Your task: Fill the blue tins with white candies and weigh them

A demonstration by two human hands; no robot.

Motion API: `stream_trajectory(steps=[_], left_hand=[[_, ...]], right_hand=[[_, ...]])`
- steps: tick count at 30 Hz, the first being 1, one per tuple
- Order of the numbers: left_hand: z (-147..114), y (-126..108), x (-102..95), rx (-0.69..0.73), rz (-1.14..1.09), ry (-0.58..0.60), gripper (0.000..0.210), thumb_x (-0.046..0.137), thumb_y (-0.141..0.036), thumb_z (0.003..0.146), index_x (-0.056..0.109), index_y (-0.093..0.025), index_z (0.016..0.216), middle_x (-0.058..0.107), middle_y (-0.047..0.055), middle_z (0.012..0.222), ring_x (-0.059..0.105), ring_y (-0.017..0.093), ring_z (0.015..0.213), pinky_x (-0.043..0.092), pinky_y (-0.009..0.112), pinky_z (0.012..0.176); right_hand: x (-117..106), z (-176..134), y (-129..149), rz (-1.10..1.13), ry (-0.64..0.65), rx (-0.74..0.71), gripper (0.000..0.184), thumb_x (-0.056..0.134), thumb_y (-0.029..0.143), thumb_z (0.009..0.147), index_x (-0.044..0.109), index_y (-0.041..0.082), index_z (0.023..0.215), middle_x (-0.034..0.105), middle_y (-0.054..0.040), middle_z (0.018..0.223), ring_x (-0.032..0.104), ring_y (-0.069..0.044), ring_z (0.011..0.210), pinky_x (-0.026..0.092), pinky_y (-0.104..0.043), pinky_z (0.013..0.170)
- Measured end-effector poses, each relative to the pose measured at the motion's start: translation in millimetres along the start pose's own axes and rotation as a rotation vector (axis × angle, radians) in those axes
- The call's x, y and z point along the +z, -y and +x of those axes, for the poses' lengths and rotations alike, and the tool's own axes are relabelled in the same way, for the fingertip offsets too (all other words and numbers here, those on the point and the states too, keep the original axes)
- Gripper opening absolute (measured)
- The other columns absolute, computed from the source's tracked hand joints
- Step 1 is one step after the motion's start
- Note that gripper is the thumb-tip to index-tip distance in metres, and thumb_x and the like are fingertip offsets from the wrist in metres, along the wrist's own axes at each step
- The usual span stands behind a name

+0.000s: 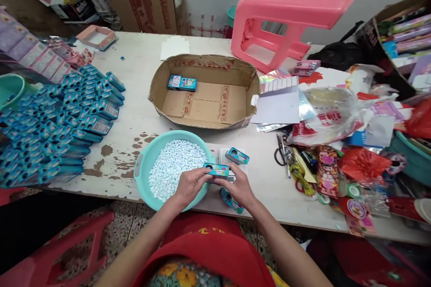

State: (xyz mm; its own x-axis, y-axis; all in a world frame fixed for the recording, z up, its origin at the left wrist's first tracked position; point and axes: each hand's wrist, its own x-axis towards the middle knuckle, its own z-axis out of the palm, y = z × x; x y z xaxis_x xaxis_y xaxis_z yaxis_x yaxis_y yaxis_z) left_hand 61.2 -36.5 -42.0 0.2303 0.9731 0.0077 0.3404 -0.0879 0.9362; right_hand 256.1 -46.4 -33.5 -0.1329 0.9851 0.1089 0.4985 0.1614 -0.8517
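Note:
Between my two hands is a small blue candy box (218, 170) with a dark round opening at its left end. My left hand (191, 184) grips the left end, its thumb and finger by the opening. On the right end, my right hand (239, 187) has its fingers closed round the box. Just left of it stands a mint-green basin (140, 188) of small pale candies (175, 163). Another blue box (237, 155) lies beyond my right hand, and one more (231, 202) sits partly hidden beneath it.
A cut-down carton (205, 121) behind the basin contains blue boxes (182, 83). Many blue boxes (67, 121) are massed at the left. Scissors (280, 150), plastic bags (326, 116) and packets crowd the right side. An overturned pink stool (286, 9) rests at the back.

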Motion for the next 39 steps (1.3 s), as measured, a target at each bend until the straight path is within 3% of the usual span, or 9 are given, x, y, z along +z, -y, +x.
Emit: stream_trajectory(steps=[5,10,14,17,23,26,29,35,39], left_hand=[[8.9,13.4,-21.7,-0.445,-0.631,-0.33,0.034,0.055,-0.049,0.081,0.064,-0.017,0.076,0.056,0.0,0.063,0.049,0.009,0.054,0.036,0.02,0.05],[30.4,24.8,-25.9,-0.602,-1.011,-0.337,0.053,0.053,-0.063,0.075,0.065,-0.012,0.071,0.057,0.005,0.072,0.053,0.012,0.064,0.042,0.023,0.058],[38.7,34.9,-19.3,-0.657,-1.099,-0.359,0.044,0.066,-0.056,0.066,0.064,-0.012,0.068,0.057,0.003,0.073,0.053,0.012,0.063,0.042,0.024,0.054],[34.0,36.5,-24.5,-0.65,-1.097,-0.34,0.039,0.071,-0.05,0.063,0.063,-0.012,0.069,0.055,0.001,0.071,0.05,0.008,0.057,0.035,0.02,0.046],[17.7,18.3,-43.8,-0.532,-0.898,-0.132,0.036,0.067,-0.048,0.07,0.06,-0.015,0.082,0.039,-0.006,0.056,0.03,0.002,0.041,0.014,0.018,0.039],[16.3,13.9,-42.3,-0.505,-0.721,-0.044,0.032,0.072,-0.04,0.066,0.057,-0.017,0.083,0.038,-0.008,0.054,0.028,0.003,0.04,0.014,0.018,0.039],[18.8,19.5,-41.8,-0.494,-0.634,-0.07,0.024,0.069,-0.034,0.067,0.055,-0.016,0.074,0.045,-0.005,0.055,0.032,0.003,0.042,0.018,0.018,0.04],[14.9,21.2,-60.6,-0.518,-0.833,0.005,0.018,0.061,-0.034,0.073,0.057,-0.017,0.077,0.053,-0.001,0.063,0.039,0.007,0.045,0.017,0.019,0.039],[3.4,3.8,-65.0,-0.378,-0.449,-0.033,0.019,0.063,-0.037,0.074,0.068,-0.018,0.077,0.051,0.0,0.056,0.038,0.009,0.047,0.023,0.021,0.045]], right_hand=[[11.4,16.1,35.7,-0.006,-0.023,-0.062,0.026,0.074,0.029,0.073,0.062,0.023,0.096,0.06,-0.0017,0.088,0.057,-0.02,0.083,0.046,-0.032,0.075],[27.2,32.1,49.3,-0.126,0.057,-0.146,0.028,0.072,0.025,0.073,0.063,0.025,0.1,0.061,-0.0027,0.087,0.056,-0.021,0.083,0.045,-0.034,0.074],[41.0,37.0,35.2,-0.208,0.084,-0.1,0.028,0.072,0.025,0.072,0.064,0.024,0.1,0.06,-0.0028,0.084,0.056,-0.022,0.082,0.044,-0.035,0.073],[41.2,36.5,31.2,-0.148,0.088,-0.053,0.029,0.073,0.028,0.072,0.064,0.024,0.099,0.06,-0.0024,0.086,0.056,-0.022,0.083,0.044,-0.034,0.073],[35.3,28.6,27.3,0.01,0.033,0.071,0.029,0.076,0.031,0.069,0.065,0.023,0.094,0.06,-0.0012,0.086,0.056,-0.02,0.083,0.045,-0.032,0.076],[36.5,24.3,23.3,0.008,0.005,0.09,0.03,0.076,0.031,0.068,0.066,0.023,0.095,0.059,-0.0011,0.086,0.056,-0.02,0.083,0.044,-0.032,0.075],[36.0,20.8,22.2,0.037,-0.017,0.108,0.031,0.077,0.032,0.067,0.066,0.023,0.095,0.059,-0.0008,0.085,0.055,-0.02,0.082,0.044,-0.032,0.075],[27.0,16.1,22.5,0.254,-0.049,0.172,0.034,0.078,0.035,0.066,0.064,0.022,0.093,0.058,-0.0009,0.085,0.056,-0.019,0.082,0.046,-0.032,0.075],[38.2,16.3,23.0,0.248,-0.092,0.161,0.034,0.079,0.036,0.063,0.066,0.021,0.09,0.058,-0.0007,0.083,0.056,-0.019,0.082,0.047,-0.033,0.076]])
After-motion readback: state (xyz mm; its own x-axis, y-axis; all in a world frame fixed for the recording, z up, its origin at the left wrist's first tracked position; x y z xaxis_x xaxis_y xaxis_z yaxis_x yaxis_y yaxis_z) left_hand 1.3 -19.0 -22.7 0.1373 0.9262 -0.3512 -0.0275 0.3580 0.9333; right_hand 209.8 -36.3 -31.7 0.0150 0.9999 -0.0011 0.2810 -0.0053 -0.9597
